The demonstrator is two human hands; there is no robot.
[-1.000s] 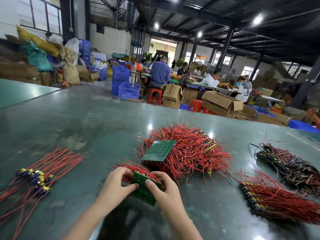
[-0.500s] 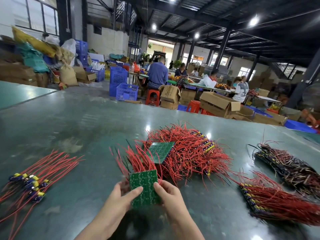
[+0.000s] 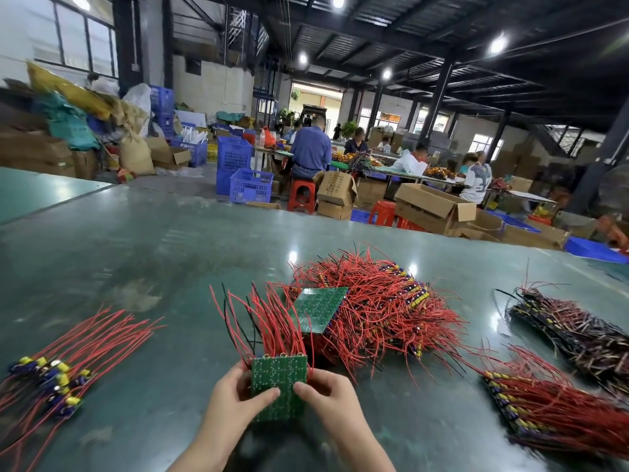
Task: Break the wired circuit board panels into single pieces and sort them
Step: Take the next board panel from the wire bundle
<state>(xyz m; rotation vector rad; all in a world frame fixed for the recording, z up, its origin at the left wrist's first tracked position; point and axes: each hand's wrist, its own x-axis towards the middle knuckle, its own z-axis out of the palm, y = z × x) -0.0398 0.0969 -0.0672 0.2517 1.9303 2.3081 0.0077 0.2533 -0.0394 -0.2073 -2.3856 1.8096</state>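
A person holds a green circuit board panel [image 3: 279, 379] upright above the near edge of a wide green table [image 3: 163, 253], both hands gripping it from the sides. The left hand [image 3: 231, 400] pinches the left edge, its thumb lying across the bare face of the board and its fingers curled behind it. The right hand [image 3: 328, 393] pinches the right edge in the same way, thumb on the face and fingers wrapped to the back. A brush of red wires [image 3: 262, 321], with a few black ones among them, stands up from the top edge of the held panel and fans away from the person. Just beyond it, near the middle of the table, lies a big heap of red-wired boards [image 3: 381, 301], and a second green panel [image 3: 320, 308] rests tilted on the near left slope of that heap. Toward the near left edge of the table lies a loose row of single pieces [image 3: 58, 379] with yellow and blue parts and long red wires. At the near right edge sits a stack of red-wired boards [image 3: 558, 410], and behind it, further along the right edge, a darker pile [image 3: 578, 332] whose wires look brownish, though blur makes the colour hard to judge. Past the far edge of the table, cardboard boxes [image 3: 432, 206], blue crates [image 3: 250, 185] and red stools [image 3: 301, 195] stand on the floor, and several people sit at another table in the background.
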